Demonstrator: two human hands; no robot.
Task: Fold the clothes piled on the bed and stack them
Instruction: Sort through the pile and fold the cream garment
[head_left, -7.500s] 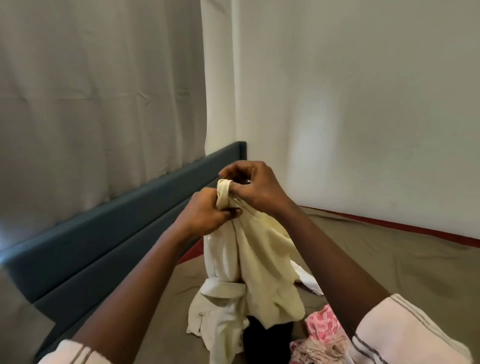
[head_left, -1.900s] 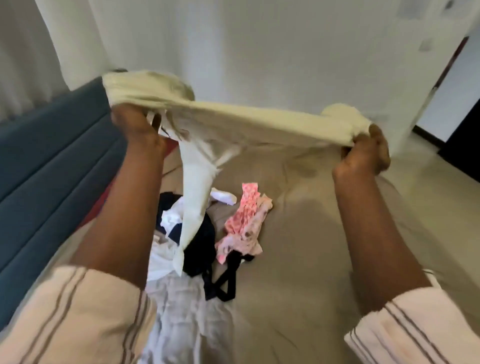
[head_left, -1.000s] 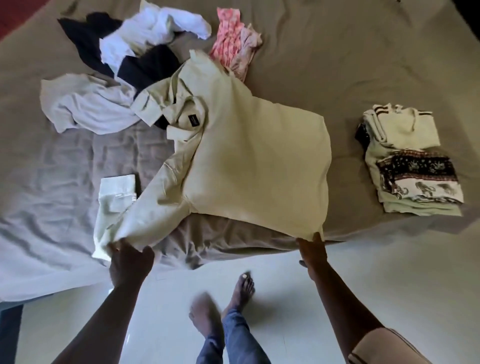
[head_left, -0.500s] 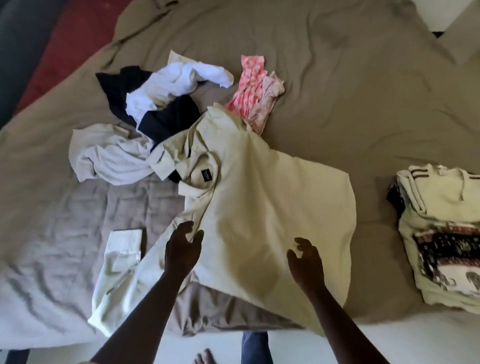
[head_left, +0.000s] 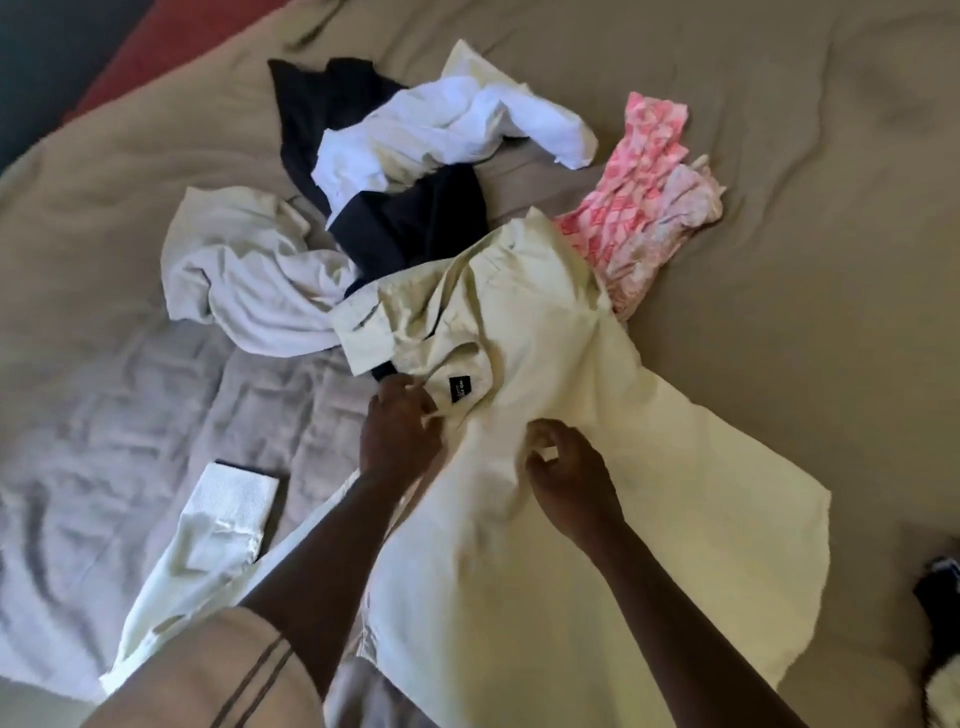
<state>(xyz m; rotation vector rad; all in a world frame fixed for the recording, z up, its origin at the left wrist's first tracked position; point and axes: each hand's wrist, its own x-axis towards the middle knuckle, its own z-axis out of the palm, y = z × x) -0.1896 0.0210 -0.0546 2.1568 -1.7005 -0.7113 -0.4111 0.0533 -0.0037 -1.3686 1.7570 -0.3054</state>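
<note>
Two bare hands work close together on a pale cream shirt (head_left: 597, 545) spread across a bed (head_left: 805, 182). The left hand (head_left: 400, 431) has its fingers curled onto the shirt's collar area and grips the cloth there, just beside a small black label (head_left: 458, 389). The right hand (head_left: 569, 478), a little nearer the person and close to the left, has its fingers bent inward and pinches a raised fold of the same shirt. The shirt's body runs from under both hands back toward the person and out to the right. One long sleeve trails out to the left of the left forearm and ends in a folded cuff (head_left: 234, 499) lying on a rumpled grey blanket (head_left: 93, 415).

Beyond the hands lies a loose heap of unfolded clothes. A black garment (head_left: 410, 223) sits just past the collar, with a crumpled white garment (head_left: 452, 135) on top of it. An off-white garment (head_left: 249, 270) lies beyond the left hand and to its left, touching the shirt's collar. A pink patterned cloth (head_left: 639, 208) lies beyond the right hand, partly tucked under the shirt's far shoulder. A striped sleeve (head_left: 208, 675) covers the person's left upper arm.
</note>
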